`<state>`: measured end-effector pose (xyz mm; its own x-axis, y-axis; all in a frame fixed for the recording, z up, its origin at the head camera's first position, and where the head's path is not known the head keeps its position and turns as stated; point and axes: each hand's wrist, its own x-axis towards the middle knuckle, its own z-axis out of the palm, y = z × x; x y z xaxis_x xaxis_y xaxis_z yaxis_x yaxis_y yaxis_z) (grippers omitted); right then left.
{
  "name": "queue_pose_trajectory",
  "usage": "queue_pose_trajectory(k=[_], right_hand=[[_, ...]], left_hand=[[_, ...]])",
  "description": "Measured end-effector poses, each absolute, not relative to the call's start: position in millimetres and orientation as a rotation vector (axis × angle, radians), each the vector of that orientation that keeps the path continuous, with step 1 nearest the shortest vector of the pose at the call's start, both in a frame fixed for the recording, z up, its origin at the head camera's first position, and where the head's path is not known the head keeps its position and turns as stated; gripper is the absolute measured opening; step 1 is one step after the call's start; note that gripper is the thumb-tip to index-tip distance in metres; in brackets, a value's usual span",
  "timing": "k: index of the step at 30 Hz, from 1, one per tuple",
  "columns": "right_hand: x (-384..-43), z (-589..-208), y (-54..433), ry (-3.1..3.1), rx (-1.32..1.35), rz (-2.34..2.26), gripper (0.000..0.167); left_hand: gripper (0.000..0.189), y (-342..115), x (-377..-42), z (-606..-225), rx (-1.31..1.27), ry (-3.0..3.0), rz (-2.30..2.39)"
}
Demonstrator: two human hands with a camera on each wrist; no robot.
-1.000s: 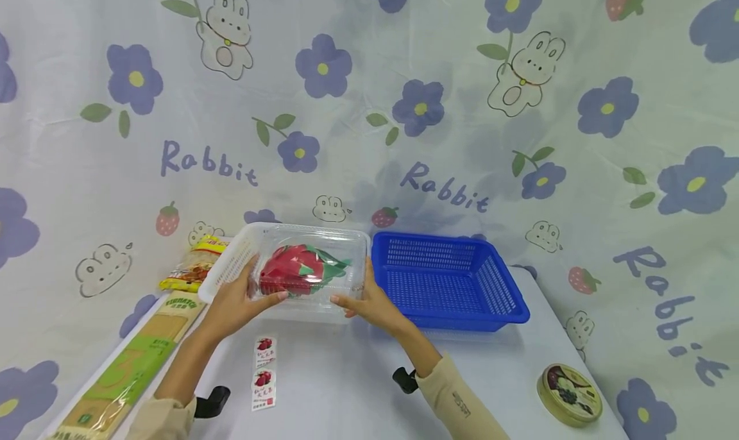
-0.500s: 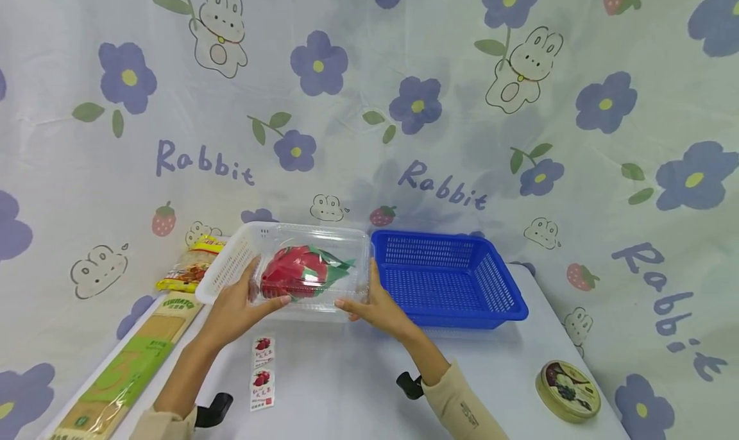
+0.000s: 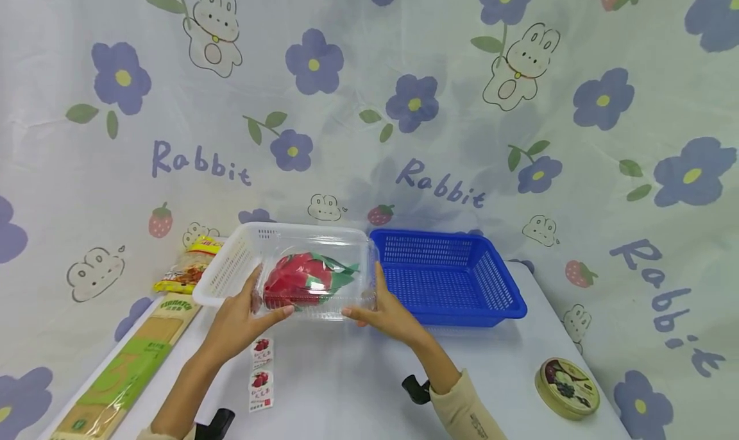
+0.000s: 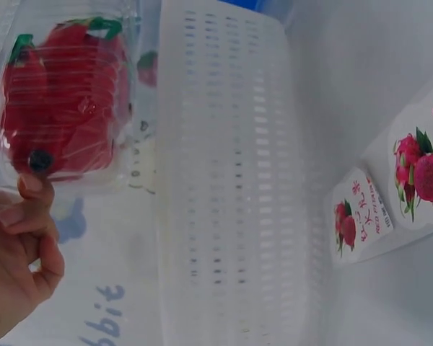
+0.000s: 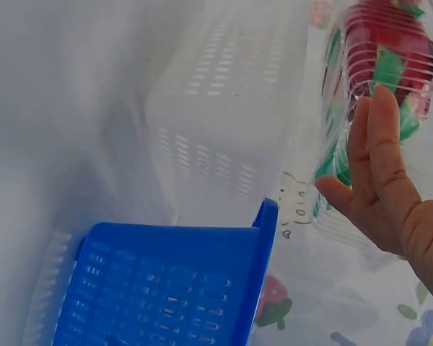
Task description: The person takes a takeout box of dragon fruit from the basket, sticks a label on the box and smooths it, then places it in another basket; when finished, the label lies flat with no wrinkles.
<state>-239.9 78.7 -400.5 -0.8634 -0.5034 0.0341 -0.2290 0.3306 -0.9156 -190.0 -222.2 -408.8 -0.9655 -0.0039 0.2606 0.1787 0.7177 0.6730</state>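
Note:
Both of my hands hold a clear plastic clamshell box (image 3: 366,276) with a red and green dragon fruit (image 3: 306,278) inside. The left hand (image 3: 238,321) grips its left side, thumb along the near edge; the right hand (image 3: 392,313) grips the opposite side in the same way. From the left wrist, fingertips (image 4: 30,186) show at the end of the box. In the right wrist view, fingers (image 5: 385,140) lie against its ribbed wall. The box is raised over a white plastic basket (image 3: 228,263), hiding much of it in the head view.
A blue basket (image 3: 444,286) stands right of the white one. Nearer lies a strip of dragon fruit stickers (image 3: 262,382). A noodle pack (image 3: 124,369) and a yellow food bag (image 3: 193,263) lie at left, a round tin (image 3: 568,389) at right. A patterned curtain (image 3: 358,106) hangs behind.
The hands have brought the box slightly to the right and toward me, showing more of the white basket's back left. The grip stays the same, and the view has shifted a little.

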Motion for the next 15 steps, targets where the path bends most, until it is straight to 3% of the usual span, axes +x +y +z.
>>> queue_pose_trajectory(k=[15], right_hand=[[-217,-400,92,2.328,-0.689,-1.523,0.121]], left_hand=[[0.108,-209,-169,-405,-0.135,-2.684,-1.068]])
